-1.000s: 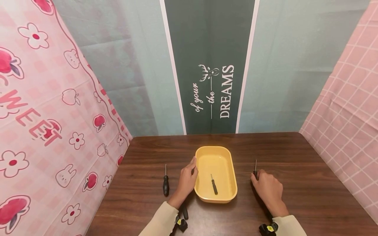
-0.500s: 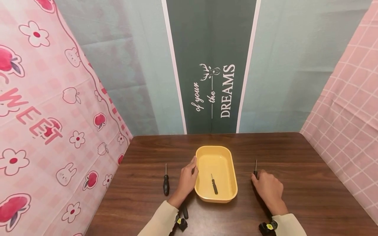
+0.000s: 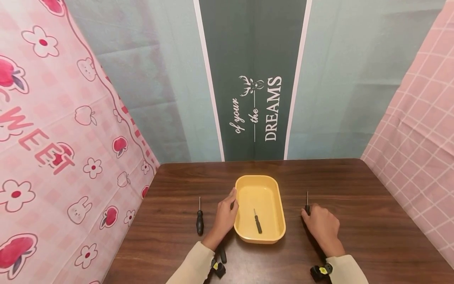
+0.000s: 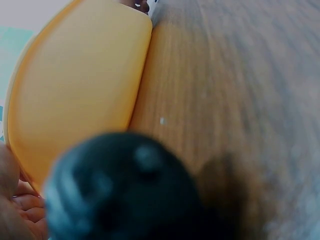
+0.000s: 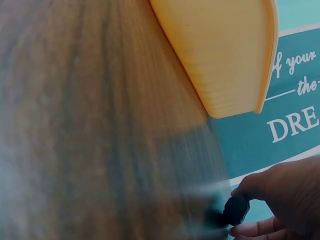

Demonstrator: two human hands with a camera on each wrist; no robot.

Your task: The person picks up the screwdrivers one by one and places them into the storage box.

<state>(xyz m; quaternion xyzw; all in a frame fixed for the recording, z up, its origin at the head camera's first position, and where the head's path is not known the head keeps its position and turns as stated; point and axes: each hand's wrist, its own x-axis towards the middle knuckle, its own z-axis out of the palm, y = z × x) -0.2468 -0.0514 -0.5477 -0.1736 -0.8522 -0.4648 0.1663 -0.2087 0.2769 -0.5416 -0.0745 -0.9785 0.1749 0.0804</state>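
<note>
A yellow plastic tray (image 3: 239, 237) stands in the middle of the table, a small black-handled screwdriver (image 3: 257, 224) lying inside it. My left hand (image 3: 225, 211) holds the tray's left rim, its thumb and fingers at the edge. To the right of the tray, my right hand (image 3: 322, 225) pinches the black handle of another screwdriver (image 3: 307, 201), its metal shaft pointing away from me. The right wrist view shows the end of that handle (image 5: 236, 210) between thumb and fingers; the palm hides part of it in the head view.
A black-handled screwdriver (image 3: 200, 223) lies on the wooden table (image 3: 170, 185) left of my left hand. Another black handle (image 3: 222, 254) shows partly beneath my left wrist. Printed cloth (image 3: 88, 165) hangs on the left, pink checked cloth (image 3: 415, 138) on the right.
</note>
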